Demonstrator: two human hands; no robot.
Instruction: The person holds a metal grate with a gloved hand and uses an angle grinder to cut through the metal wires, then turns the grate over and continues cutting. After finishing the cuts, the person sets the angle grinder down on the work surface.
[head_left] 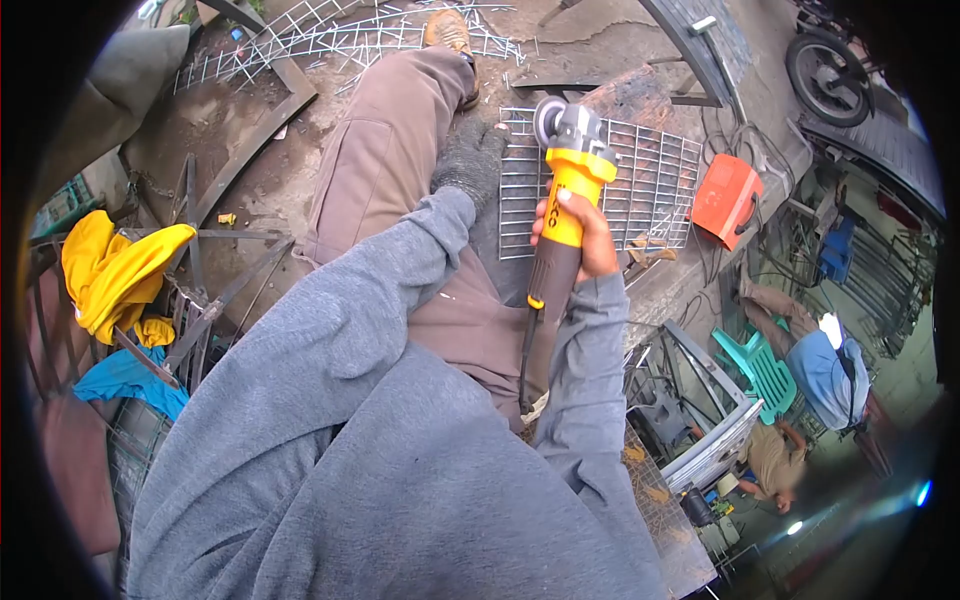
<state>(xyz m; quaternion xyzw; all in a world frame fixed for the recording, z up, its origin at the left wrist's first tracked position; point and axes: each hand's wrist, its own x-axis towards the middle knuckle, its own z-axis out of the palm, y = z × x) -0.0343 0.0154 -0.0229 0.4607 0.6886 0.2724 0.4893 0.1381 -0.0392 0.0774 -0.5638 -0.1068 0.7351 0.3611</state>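
Note:
My right hand, bare, is wrapped round the yellow and dark body of an angle grinder. The grinder stands upright in the view, its grey head and disc at the top and its cord running down from the handle. Behind it lies a wire mesh panel with square openings. My left hand, in a dark knit glove, is closed at the panel's left edge, beside my knee. The disc overlaps the mesh near its upper left corner.
Cut mesh strips and wire bits litter the ground ahead, near my boot. An orange machine with cables sits to the right. Metal frames and a yellow cloth lie left. Other people and a green chair are at right.

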